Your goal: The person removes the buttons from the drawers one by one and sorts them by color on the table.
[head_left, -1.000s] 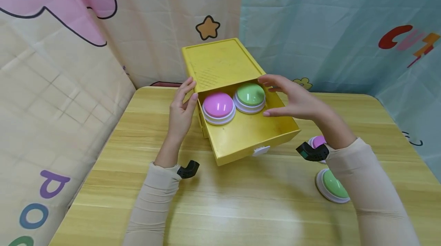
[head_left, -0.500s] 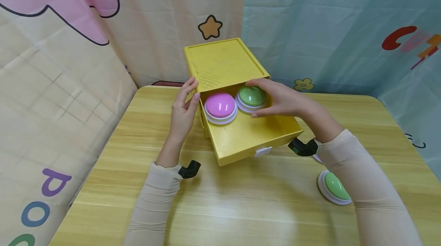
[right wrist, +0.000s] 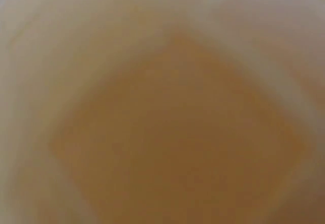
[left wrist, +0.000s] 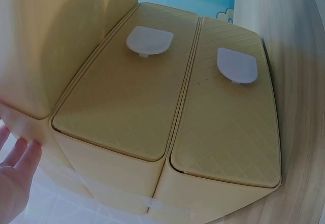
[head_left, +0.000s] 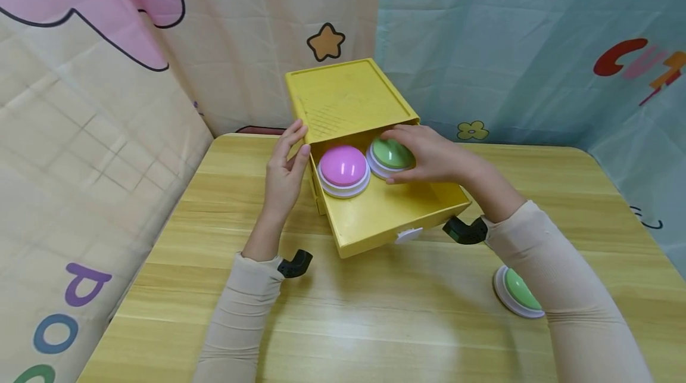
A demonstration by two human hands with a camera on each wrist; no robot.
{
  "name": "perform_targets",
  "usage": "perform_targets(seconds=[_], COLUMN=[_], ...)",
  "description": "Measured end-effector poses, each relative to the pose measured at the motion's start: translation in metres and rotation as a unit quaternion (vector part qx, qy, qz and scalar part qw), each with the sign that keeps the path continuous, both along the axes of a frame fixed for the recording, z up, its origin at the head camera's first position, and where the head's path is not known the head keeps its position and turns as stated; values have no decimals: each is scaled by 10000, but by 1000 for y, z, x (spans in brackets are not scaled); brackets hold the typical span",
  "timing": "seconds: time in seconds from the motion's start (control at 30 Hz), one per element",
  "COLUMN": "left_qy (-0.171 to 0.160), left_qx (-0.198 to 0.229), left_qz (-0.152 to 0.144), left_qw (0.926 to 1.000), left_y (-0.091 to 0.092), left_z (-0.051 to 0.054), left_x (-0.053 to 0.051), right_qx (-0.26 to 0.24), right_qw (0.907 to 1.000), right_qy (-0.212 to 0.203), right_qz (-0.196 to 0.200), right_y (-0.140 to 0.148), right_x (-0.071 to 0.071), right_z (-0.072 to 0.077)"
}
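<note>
A yellow drawer cabinet has its top drawer pulled out. Inside lie a pink dome push button and, to its right, a green dome push button, both on white bases. My right hand grips the green button, thumb at the near side and fingers at the far side. My left hand rests its fingertips on the cabinet's left side, by the drawer opening; the left wrist view shows those fingers against the side wall. The right wrist view is too blurred to read.
Another green push button sits on the wooden table at the right, partly behind the right sleeve. Two lower drawers with white handles are shut. A printed curtain hangs behind the table.
My right hand has moved left and closed round the green button in the drawer. The right forearm now covers the pink button on the table. My left hand keeps its place on the cabinet.
</note>
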State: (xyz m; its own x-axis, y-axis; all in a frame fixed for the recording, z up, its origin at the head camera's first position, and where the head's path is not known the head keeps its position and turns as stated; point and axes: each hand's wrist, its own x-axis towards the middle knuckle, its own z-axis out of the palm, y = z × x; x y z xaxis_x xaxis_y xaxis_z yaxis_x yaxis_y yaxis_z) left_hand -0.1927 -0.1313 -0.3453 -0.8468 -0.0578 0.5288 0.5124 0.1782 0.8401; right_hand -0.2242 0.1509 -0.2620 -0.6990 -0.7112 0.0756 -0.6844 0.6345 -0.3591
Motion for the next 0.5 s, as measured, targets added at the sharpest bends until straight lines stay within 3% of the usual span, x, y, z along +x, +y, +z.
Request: perform_targets(seconds=[0.2, 0.5], left_qy=[-26, -7], left_qx=[15, 1], left_qz=[-39, -15], left_qw=[10000, 10000], left_y=[0, 0], left_z=[1, 1], left_x=[1, 0], right_qx=[-90, 166], right_qw=[9993, 9997], right_qy=[-318, -88], right_qz=[-150, -180], right_y=[2, 0], right_x=[2, 3], right_z=[1, 2])
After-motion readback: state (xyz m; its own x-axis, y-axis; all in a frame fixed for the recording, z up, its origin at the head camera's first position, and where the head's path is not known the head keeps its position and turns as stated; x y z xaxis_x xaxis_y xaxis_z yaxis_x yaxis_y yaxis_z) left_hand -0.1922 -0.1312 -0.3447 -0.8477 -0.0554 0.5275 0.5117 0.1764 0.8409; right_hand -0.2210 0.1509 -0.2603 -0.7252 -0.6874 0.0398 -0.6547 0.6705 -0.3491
